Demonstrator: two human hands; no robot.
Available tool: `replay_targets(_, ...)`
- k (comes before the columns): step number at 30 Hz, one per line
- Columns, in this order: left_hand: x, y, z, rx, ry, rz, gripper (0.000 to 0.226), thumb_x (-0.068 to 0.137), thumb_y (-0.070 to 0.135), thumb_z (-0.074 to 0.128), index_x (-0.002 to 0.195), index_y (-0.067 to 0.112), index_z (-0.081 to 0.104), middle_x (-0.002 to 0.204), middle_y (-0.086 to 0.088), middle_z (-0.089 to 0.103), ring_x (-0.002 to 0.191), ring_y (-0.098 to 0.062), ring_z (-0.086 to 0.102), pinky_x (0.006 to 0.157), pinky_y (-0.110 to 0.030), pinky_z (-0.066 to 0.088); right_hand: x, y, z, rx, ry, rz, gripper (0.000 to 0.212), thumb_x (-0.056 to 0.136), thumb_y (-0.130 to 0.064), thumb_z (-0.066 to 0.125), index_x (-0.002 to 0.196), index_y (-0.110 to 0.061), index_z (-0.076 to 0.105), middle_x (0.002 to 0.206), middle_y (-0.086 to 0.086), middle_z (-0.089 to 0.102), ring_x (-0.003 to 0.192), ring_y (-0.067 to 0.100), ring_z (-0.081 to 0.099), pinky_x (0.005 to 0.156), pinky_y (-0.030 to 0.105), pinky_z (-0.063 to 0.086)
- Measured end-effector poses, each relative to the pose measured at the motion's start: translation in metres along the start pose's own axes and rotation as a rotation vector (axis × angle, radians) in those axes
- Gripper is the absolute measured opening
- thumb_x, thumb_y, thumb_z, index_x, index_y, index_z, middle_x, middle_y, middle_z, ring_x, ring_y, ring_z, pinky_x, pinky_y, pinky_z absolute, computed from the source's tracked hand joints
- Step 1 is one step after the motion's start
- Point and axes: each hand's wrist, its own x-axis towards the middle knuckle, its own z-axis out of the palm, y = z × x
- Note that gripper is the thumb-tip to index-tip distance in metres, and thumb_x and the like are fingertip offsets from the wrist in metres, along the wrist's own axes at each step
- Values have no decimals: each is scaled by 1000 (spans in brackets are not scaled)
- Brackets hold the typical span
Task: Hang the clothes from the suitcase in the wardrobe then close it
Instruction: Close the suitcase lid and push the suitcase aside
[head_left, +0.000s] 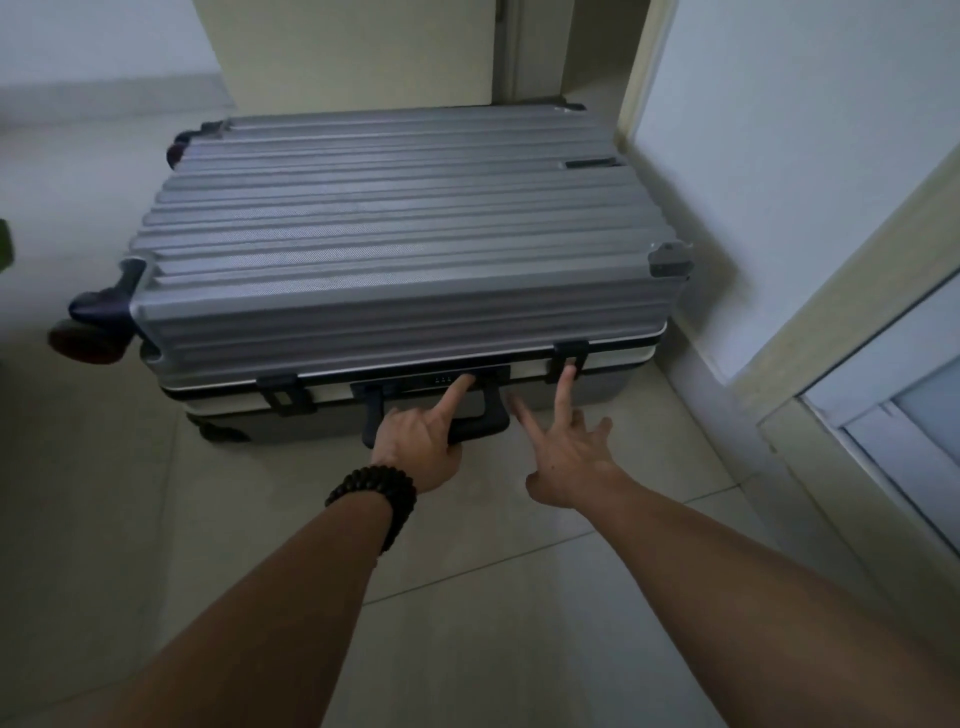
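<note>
The suitcase (405, 249) is lying flat and closed on the tiled floor (493, 597), filling the middle of the frame, its wheels (91, 332) sticking out at the left. It looks like a ribbed hard shell, so it is likely stiff and a little slick, and probably heavy if packed (the clothes are not showing, nor is any wardrobe). The left hand (415, 441) is lying over the handle (467, 415) at lower centre, forefinger stretched out onto the lock (441, 378), the other fingers looking loosely curled, gripping nothing that shows. The right hand (566, 457) is spreading wide, one fingertip touching the right latch (570, 356), holding nothing. A second latch (283, 392) is sitting left of the handle. Both latches likely need releasing; then the lid is best lifted by its front edge.
</note>
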Motion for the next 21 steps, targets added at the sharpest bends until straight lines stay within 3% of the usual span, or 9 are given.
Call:
replay_targets(4,-1,1,-9,-23,-42,15,81,92,66,36,153,32,-6,99,-6,70,85,-27,67,79,-36,45,-8,8,-2,-11,80,-33,110,84,-27,64,145,-39,-25,138,26,-52,134,44,33,108,61,28)
replay_targets(6,-1,1,-12,-17,-87,19,80,93,66,34,153,32,-7,106,-9,70,90,-27,67,81,-37,45,-15,11,-11,-10,138,-56,103,85,-24,60,147,-37,-21,150,26,-36,125,40,44,103,54,33)
replay_targets(9,1,-5,-19,47,-128,62,76,97,51,39,153,31,-10,121,-9,64,104,-28,62,96,-42,41,-23,19,-31,49,255,-47,90,87,-24,54,151,-30,-9,160,19,-1,124,38,44,102,48,36)
replay_targets(13,6,-3,-49,53,116,152,66,92,33,47,151,24,18,129,-9,52,115,-30,52,94,-42,45,-23,27,-62,83,484,-68,80,82,-25,59,151,-19,18,141,14,34,118,35,45,92,46,42)
replay_targets(16,13,14,-81,54,394,167,60,83,24,52,142,22,38,125,-9,49,111,-31,48,85,-45,45,-12,31,-91,83,635,-87,74,73,-23,67,142,-17,38,128,14,43,112,35,47,87,45,45)
replay_targets(18,16,26,-101,58,434,81,72,80,26,54,147,28,28,138,-13,33,122,-36,38,89,-53,42,-9,33,-106,112,683,-107,71,72,-20,67,138,-20,41,126,14,42,113,34,45,89,46,46)
replay_targets(21,27,36,-113,19,309,-80,88,85,34,53,151,37,-6,155,-12,0,140,-47,6,105,-66,25,-5,33,-115,125,698,-47,80,65,-21,74,139,-23,42,137,18,39,119,37,40,95,51,44)
